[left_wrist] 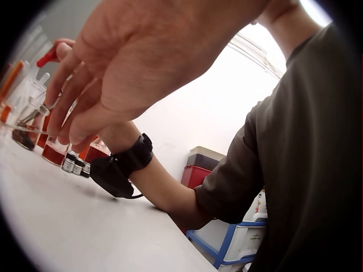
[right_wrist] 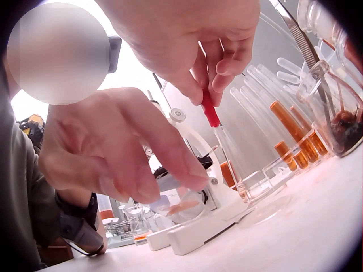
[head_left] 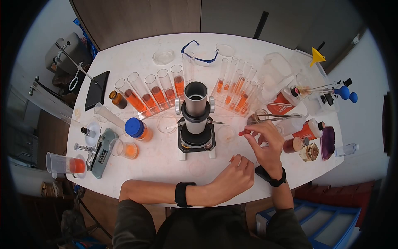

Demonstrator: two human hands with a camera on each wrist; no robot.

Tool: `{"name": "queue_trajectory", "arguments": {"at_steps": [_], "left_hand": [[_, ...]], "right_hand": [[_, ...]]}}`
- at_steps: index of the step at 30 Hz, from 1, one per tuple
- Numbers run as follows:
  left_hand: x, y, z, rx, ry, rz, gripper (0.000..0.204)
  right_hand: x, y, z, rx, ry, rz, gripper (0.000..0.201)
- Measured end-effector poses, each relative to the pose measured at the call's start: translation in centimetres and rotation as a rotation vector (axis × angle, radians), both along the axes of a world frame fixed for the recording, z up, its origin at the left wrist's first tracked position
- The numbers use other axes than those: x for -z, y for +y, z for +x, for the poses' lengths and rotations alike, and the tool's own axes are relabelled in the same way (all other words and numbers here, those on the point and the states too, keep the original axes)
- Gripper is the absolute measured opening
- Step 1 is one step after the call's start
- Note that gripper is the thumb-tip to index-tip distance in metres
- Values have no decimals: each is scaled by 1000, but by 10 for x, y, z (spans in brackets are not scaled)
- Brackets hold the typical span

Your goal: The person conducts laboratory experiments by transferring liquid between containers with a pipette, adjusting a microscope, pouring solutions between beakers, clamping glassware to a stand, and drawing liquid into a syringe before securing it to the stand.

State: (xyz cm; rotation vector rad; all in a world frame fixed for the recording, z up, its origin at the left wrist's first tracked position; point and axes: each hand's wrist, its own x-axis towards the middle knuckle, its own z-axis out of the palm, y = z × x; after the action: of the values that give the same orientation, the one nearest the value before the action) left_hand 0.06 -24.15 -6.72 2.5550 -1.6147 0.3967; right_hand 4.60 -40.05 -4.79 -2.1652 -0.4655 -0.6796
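Observation:
My right hand point(head_left: 267, 143) pinches the red bulb point(head_left: 244, 133) of a dropper; in the right wrist view the red bulb point(right_wrist: 210, 112) points down, with a clear tube below it. Lower and to the left, my left hand point(head_left: 232, 181) has its fingers bent around a thin clear piece, which looks like a glass slide, bearing a pinkish patch point(right_wrist: 184, 207). The left hand point(left_wrist: 136, 62) partly covers the right one in the left wrist view. A microscope point(head_left: 195, 118) stands left of the right hand. The dropper's tip is hard to make out.
Racks of test tubes point(head_left: 158, 96) with orange liquid stand behind the microscope on both sides. A blue-lidded jar point(head_left: 134, 127), a beaker point(head_left: 62, 164) and a balance point(head_left: 101, 153) are at the left. Tweezers lean in a glass jar point(right_wrist: 334, 113); bottles point(head_left: 309, 129) stand at the right.

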Motion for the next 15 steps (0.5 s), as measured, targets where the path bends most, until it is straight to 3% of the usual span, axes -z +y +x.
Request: {"name": "queue_trajectory", "arguments": {"at_steps": [15], "left_hand": [[2, 0, -1, 10, 20, -14, 12]], "right_hand": [[1, -4, 1, 23, -35, -17, 23]]}}
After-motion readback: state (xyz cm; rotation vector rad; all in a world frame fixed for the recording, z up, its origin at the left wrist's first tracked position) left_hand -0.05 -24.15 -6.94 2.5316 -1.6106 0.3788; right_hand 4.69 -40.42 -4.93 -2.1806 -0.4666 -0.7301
